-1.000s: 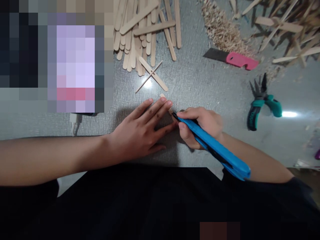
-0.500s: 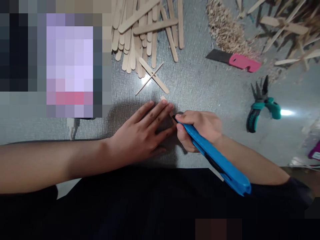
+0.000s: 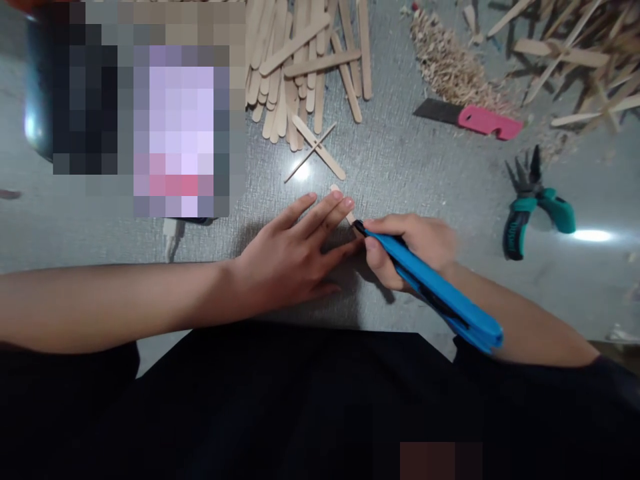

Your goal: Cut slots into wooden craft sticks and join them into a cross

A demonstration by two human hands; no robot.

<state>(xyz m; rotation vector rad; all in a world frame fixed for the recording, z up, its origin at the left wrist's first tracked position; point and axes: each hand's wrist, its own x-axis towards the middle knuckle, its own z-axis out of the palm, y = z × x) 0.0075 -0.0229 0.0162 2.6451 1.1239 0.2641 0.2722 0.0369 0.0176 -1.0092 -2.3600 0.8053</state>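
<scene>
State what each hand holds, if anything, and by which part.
Right hand: blue cutter, gripped near its front end. Left hand: grips nothing; fingertips on a wooden stick.

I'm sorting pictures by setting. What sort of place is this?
Probably a craft worktable, judging by the piled wooden sticks, the heap of wood shavings and the blue cutter in the right hand.

The cutter (image 3: 440, 287) is showing bright blue, with black along its lower side. At its tip, the stick (image 3: 351, 217) is looking pale tan. To the cutter's upper right, the pliers (image 3: 522, 207) are displaying teal and black handles; above the cutter, the knife (image 3: 469, 119) is presenting pink handle and dark grey blade. Around the cutter, the table (image 3: 385, 160) is showing finely streaked grey.
</scene>
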